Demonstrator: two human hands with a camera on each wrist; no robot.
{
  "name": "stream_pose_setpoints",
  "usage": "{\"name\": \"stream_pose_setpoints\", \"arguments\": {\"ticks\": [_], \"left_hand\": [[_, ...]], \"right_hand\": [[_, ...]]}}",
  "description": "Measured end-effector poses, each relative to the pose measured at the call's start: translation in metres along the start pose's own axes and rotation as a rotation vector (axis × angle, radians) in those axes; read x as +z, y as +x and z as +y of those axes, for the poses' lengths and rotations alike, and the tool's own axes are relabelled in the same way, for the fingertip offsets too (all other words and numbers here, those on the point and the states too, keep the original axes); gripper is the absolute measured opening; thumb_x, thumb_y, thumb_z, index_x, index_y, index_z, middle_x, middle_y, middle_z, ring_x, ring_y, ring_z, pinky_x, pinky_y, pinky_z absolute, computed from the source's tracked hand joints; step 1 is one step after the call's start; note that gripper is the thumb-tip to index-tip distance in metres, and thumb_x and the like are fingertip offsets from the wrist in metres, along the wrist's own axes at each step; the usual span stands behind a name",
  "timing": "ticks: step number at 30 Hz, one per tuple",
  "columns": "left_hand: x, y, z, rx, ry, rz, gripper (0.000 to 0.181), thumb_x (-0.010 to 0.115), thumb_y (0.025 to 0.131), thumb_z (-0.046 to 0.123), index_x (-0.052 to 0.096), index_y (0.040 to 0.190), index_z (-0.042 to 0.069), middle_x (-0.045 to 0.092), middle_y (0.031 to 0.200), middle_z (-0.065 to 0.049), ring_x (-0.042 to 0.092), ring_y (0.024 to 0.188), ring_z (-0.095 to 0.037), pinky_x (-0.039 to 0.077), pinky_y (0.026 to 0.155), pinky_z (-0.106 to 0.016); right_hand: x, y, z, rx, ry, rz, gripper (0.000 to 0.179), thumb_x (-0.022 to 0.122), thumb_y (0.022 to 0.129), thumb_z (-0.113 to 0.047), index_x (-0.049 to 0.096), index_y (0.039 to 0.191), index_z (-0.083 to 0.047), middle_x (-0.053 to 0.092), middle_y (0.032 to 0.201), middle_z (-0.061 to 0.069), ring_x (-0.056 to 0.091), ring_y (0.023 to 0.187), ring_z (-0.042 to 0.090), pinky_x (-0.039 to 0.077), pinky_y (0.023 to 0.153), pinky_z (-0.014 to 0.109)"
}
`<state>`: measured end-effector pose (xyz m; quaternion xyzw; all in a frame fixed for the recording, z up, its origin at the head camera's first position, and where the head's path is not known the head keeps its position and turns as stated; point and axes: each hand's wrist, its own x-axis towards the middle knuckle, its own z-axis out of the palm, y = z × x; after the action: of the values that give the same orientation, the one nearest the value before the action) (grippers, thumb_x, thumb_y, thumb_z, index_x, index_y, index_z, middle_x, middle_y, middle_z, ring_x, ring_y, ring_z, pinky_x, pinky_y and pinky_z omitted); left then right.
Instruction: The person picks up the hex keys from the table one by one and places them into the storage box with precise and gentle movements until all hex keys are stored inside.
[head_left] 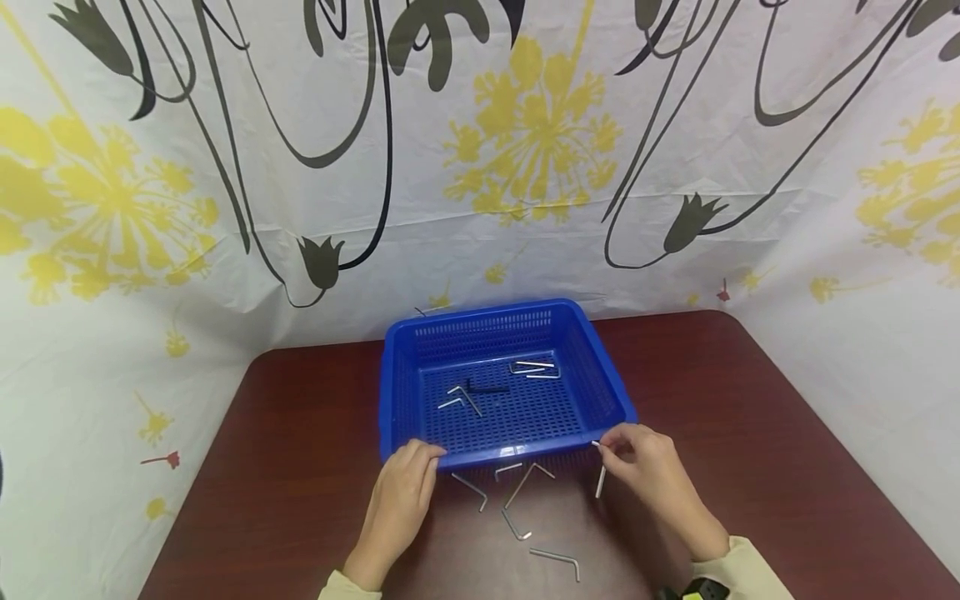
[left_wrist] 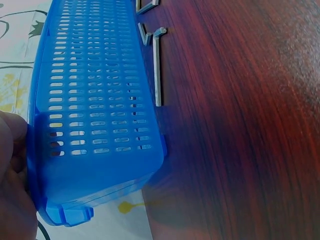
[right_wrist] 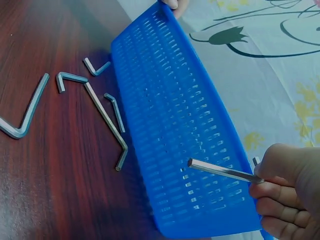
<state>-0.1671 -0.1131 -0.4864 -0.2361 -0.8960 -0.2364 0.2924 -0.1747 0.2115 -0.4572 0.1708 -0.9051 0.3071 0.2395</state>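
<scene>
A blue plastic basket (head_left: 491,456) with slotted walls stands on the table, several hex keys lying inside it. My left hand (head_left: 401,492) grips its near rim at the left corner; in the left wrist view the fingers (left_wrist: 11,145) curl over that rim. At the near right corner my right hand (head_left: 651,467) pinches a silver hex key (right_wrist: 222,171) by its bend, the long arm hanging down outside the basket wall. Inside the basket are a black hex key (head_left: 489,390) and silver ones (head_left: 471,402).
On the dark red wooden table (head_left: 300,467), in front of the basket, lie several loose L-shaped hex keys, one nearest me (head_left: 555,556) and another (head_left: 469,487) beside the left hand. A patterned white cloth (head_left: 360,208) hangs behind and around the table.
</scene>
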Motion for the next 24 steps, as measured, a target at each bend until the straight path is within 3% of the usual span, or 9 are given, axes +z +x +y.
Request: {"name": "stream_pose_setpoints", "arguments": {"ticks": [9, 17, 24], "left_hand": [[0.001, 0.000, 0.000, -0.002, 0.004, 0.005, 0.011, 0.059, 0.083, 0.004, 0.063, 0.092, 0.010, 0.059, 0.087, 0.002, 0.056, 0.078, -0.016, 0.046, 0.068, -0.032], [0.001, -0.002, -0.001, 0.010, -0.004, 0.020, 0.011, 0.054, 0.087, 0.005, 0.063, 0.092, 0.009, 0.059, 0.085, 0.001, 0.056, 0.078, -0.016, 0.046, 0.068, -0.031], [0.002, -0.002, -0.002, 0.025, -0.015, 0.020, 0.013, 0.049, 0.091, 0.007, 0.062, 0.093, 0.008, 0.057, 0.085, 0.000, 0.055, 0.078, -0.016, 0.046, 0.068, -0.031]], "right_hand": [[-0.007, 0.010, -0.004, 0.038, 0.005, 0.002, 0.020, 0.074, 0.065, 0.005, 0.062, 0.069, -0.011, 0.057, 0.065, -0.006, 0.057, 0.058, 0.008, 0.051, 0.051, 0.021], [-0.010, 0.025, -0.003, 0.052, -0.039, -0.005, 0.017, 0.075, 0.066, 0.003, 0.063, 0.071, -0.009, 0.058, 0.067, -0.004, 0.055, 0.059, 0.011, 0.050, 0.052, 0.029], [-0.010, 0.039, -0.001, 0.124, -0.026, -0.073, 0.010, 0.071, 0.074, -0.001, 0.063, 0.076, -0.006, 0.059, 0.069, -0.001, 0.055, 0.063, 0.013, 0.052, 0.058, 0.034]]}}
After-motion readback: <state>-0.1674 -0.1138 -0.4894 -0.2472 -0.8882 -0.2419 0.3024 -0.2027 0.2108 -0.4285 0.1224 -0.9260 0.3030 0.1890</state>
